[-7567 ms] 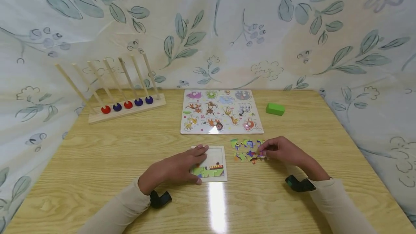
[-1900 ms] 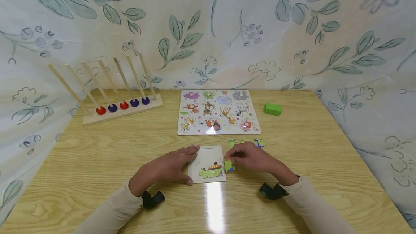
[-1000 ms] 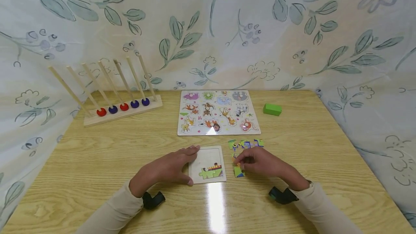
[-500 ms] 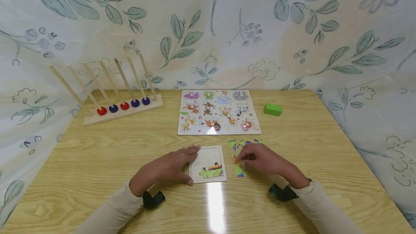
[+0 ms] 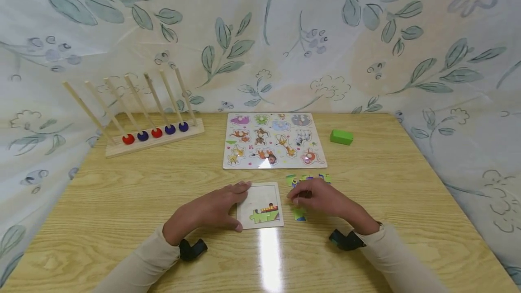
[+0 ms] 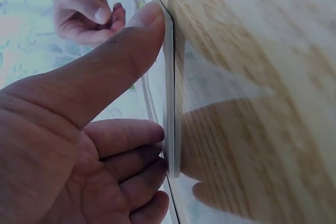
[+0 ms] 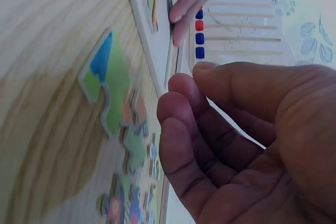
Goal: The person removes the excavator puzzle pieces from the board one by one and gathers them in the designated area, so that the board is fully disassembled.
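Observation:
My left hand (image 5: pixel 209 215) holds the left side of a small square puzzle tray (image 5: pixel 252 198), thumb at its near corner and fingers at its far left. Joined green jigsaw pieces (image 5: pixel 263 216) lie low in the tray under a red and yellow strip. My right hand (image 5: pixel 321 197) hovers just right of the tray, its fingers loosely bent and nothing visible between thumb and fingertips. Below it a green and blue jigsaw piece (image 7: pixel 111 74) lies on the table, beside an orange-marked piece (image 7: pixel 135 107). More loose jigsaw pieces (image 5: pixel 291 180) sit behind the hand, partly hidden by it.
Behind the tray lies an animal peg puzzle board (image 5: pixel 277 141), with a green block (image 5: pixel 341 137) to its right. A wooden rod stand (image 5: pixel 158 139) with red and blue beads is at the back left. A floral cloth (image 5: pixel 260 58) hangs behind the table.
The tray's lower-left piece has come out; the right hand brought a green and blue piece right and left it on the table. That hand has since shifted slightly left; the left hand stays.

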`<state>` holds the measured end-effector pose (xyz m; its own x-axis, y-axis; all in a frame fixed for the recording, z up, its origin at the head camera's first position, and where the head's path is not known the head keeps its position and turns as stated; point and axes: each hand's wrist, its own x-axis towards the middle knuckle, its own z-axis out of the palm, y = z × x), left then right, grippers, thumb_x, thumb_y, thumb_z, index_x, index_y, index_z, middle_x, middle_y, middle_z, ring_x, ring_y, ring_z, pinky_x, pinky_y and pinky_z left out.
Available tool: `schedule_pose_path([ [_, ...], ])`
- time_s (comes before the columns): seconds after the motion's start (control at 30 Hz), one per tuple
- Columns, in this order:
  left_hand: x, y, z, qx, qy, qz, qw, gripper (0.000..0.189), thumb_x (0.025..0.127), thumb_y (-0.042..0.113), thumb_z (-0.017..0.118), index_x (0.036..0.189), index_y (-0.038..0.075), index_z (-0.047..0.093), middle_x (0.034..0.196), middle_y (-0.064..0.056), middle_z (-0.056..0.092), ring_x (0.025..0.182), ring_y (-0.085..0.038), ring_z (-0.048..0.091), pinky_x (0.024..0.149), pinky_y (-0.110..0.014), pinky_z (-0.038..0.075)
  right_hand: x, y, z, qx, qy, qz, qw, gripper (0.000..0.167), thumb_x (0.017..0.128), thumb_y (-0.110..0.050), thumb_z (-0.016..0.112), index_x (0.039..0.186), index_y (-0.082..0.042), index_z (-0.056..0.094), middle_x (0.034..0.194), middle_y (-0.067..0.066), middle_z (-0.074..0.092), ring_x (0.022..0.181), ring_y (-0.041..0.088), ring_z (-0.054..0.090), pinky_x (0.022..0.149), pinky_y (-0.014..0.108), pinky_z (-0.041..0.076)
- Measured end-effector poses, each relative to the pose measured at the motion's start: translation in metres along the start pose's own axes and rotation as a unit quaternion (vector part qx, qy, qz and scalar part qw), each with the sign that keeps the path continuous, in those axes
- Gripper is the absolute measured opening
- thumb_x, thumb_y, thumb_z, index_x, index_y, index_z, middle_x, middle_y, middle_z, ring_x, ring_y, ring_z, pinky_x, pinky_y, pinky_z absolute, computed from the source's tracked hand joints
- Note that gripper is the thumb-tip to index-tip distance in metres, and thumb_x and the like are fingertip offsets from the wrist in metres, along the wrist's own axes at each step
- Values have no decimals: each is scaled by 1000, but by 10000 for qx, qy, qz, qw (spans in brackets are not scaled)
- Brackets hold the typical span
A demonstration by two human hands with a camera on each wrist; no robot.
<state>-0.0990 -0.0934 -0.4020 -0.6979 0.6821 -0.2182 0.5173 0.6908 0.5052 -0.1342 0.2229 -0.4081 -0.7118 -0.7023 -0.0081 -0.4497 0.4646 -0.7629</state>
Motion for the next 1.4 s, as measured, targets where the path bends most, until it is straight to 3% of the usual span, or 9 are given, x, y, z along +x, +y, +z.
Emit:
schedule_pose_path([
  [0.2,4,-1,-1,140,43,210,9997,79,88,29,75,149,-2,35,161,-10,15,147,-25,11,114,-43,23,8,-8,8,-57,-85,63,9999,16,92,-3,66,105,-6,74,100,-2,71,89,8,61,74,25,52],
  [0.4,10,-1,-2,92,5,400,9992,72,90,27,72,147,0,39,161,-9,16,147,-23,10,114,-40,22,19,-16,18,132,-216,-164,9995,16,92,-3,65,105,-5,74,101,0,70,91,9,62,75,26,52],
  [0.73,14,1,1,20,-230,58,9997,84,85,33,76,151,2,33,162,-3,14,147,-19,8,113,-39,26,31,-21,35,448,-471,-152,9978,15,93,-4,65,105,-6,74,102,-2,69,90,7,63,76,25,52],
  [1.0,13,1,2,-30,-222,48,9997,84,85,29,77,151,2,33,161,-3,16,147,-19,10,112,-40,27,36,-22,43,471,-566,-219,9970,15,93,-4,65,104,-10,74,102,-3,69,92,8,61,78,26,51],
  [1.4,12,3,1,-1,-194,101,9998,85,84,31,77,150,0,33,161,-6,16,147,-21,11,112,-42,26,35,-28,48,335,-386,-5,9987,20,90,2,67,107,-8,72,102,-2,68,76,7,56,66,24,49],
])
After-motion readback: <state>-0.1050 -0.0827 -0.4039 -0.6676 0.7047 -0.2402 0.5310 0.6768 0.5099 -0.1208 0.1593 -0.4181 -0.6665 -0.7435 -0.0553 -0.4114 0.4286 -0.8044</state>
